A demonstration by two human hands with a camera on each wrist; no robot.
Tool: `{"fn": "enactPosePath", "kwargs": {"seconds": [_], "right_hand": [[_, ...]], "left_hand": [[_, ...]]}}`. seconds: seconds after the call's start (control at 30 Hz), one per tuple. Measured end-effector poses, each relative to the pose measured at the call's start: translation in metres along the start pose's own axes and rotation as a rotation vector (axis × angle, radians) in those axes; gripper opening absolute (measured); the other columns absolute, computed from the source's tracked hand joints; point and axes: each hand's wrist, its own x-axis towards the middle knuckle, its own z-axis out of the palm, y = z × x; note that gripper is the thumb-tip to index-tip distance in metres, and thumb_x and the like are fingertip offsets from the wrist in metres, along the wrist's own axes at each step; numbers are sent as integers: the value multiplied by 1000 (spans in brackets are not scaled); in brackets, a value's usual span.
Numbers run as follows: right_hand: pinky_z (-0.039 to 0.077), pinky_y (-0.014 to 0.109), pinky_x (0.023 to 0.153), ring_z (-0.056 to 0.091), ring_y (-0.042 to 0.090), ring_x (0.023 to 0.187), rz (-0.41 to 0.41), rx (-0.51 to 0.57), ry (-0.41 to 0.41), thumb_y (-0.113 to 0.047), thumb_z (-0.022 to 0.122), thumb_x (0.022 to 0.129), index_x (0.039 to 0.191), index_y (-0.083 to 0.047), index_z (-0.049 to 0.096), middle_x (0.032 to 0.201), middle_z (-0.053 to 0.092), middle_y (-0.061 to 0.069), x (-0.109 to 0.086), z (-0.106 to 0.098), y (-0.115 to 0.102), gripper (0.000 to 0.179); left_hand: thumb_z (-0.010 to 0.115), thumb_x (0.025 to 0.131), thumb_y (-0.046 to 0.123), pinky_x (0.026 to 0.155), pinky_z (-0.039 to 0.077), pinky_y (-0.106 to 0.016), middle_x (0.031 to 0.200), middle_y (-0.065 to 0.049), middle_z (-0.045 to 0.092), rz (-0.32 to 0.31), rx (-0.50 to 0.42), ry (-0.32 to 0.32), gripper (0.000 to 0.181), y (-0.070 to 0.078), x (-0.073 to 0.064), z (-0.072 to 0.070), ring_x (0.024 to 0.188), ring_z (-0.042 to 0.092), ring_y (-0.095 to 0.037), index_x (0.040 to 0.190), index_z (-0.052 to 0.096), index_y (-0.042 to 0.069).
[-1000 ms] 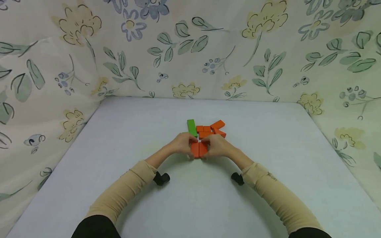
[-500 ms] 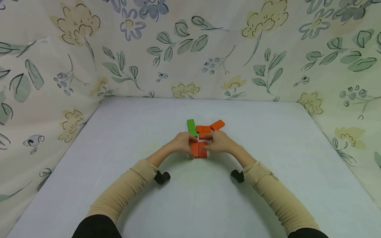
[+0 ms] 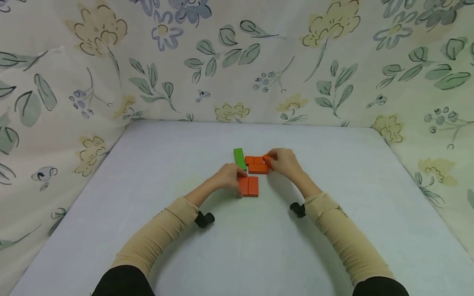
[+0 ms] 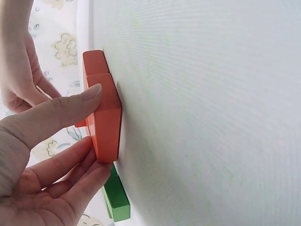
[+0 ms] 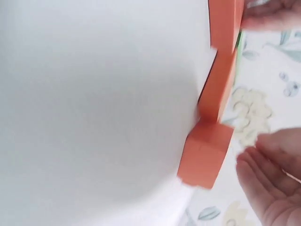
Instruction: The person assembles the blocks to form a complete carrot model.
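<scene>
Two orange blocks stand side by side nearest the person. My left hand (image 3: 226,176) pinches the left orange block (image 3: 243,187), thumb on its near side and fingertips at its far side, as the left wrist view shows on the block (image 4: 108,127). The right orange block (image 3: 253,187) lies against it, untouched by the right hand. Farther back, my right hand (image 3: 284,162) is at an orange block (image 3: 267,161) on the pile's right end, partly hidden by the fingers. In the right wrist view, its loosely bent fingers (image 5: 256,181) are beside an orange block (image 5: 205,155), with a gap between.
Behind the pair lie a long orange block (image 3: 258,169) and two small orange blocks (image 3: 253,160) in a row. A green block (image 3: 239,157) stands at their left. All are on a white table (image 3: 237,246); a floral cloth (image 3: 229,53) hangs behind.
My right hand has let go of the right orange block of the front pair and moved back and right to the orange blocks at the pile's end. The left hand stays in place.
</scene>
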Motion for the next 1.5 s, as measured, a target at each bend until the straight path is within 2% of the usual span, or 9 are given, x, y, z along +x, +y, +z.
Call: {"fn": "enactPosePath", "kwargs": {"seconds": [0.13, 0.3, 0.43, 0.6, 0.73, 0.97, 1.1, 1.3, 1.5], "right_hand": [[52, 46, 83, 62, 37, 97, 98, -15, 66, -2, 55, 89, 116, 13, 62, 113, 65, 28, 17, -3, 7, 32], [47, 47, 94, 57, 42, 112, 237, -102, 0, -17, 63, 89, 125, 15, 55, 124, 59, 29, 37, -1, 12, 49], [48, 45, 92, 58, 40, 108, 298, -141, -73, -25, 71, 85, 118, 15, 58, 116, 61, 28, 45, 2, 10, 54], [51, 44, 85, 59, 35, 95, 341, -134, -74, -28, 76, 81, 101, 13, 61, 101, 63, 25, 46, 4, 5, 48], [51, 43, 83, 57, 32, 90, 370, -117, -72, -29, 77, 80, 102, 12, 60, 98, 61, 23, 46, 4, 5, 50], [50, 42, 86, 56, 34, 98, 402, -127, -104, -30, 81, 75, 109, 13, 59, 106, 61, 24, 47, 6, 9, 59], [50, 41, 86, 55, 32, 96, 403, -121, -118, -28, 83, 74, 112, 13, 58, 107, 60, 24, 46, 7, 12, 61], [48, 37, 76, 53, 30, 90, 389, -62, -54, -22, 78, 76, 110, 12, 57, 101, 58, 21, 41, 3, 18, 52], [49, 44, 86, 52, 37, 103, 335, 60, 5, -16, 78, 75, 127, 14, 48, 117, 54, 28, 32, -11, 19, 66]], "left_hand": [[89, 66, 7, 87, 49, -33, 118, -10, 65, -17, 1, 6, 62, 0, -1, 0, 103, 55, -22, 123, 66, 1], [89, 66, 6, 89, 49, -34, 118, -10, 65, -44, -6, 4, 62, 2, -2, 0, 104, 55, -22, 123, 66, 2], [89, 66, 6, 89, 49, -34, 119, -10, 64, -54, -10, 1, 63, 4, -2, 0, 104, 54, -22, 124, 66, 3], [89, 66, 6, 88, 49, -33, 119, -10, 65, -54, -14, 1, 62, 5, -1, 0, 104, 54, -22, 124, 66, 3], [89, 66, 6, 85, 49, -31, 118, -9, 65, -48, -9, 2, 62, 4, -1, 0, 101, 54, -21, 123, 67, 3], [89, 65, 6, 87, 49, -33, 118, -10, 65, -59, -19, 6, 63, 4, -1, 1, 103, 54, -21, 124, 66, 3], [89, 65, 6, 86, 49, -33, 117, -9, 65, -62, -19, 12, 63, 5, 0, 1, 102, 55, -21, 124, 66, 3], [90, 64, 6, 84, 49, -31, 114, -9, 66, -52, -19, 20, 62, 6, -1, 1, 99, 54, -21, 122, 67, 2], [90, 64, 6, 83, 49, -32, 113, -9, 66, -56, -18, 17, 62, 5, -1, 0, 99, 54, -21, 122, 67, 3]]}}
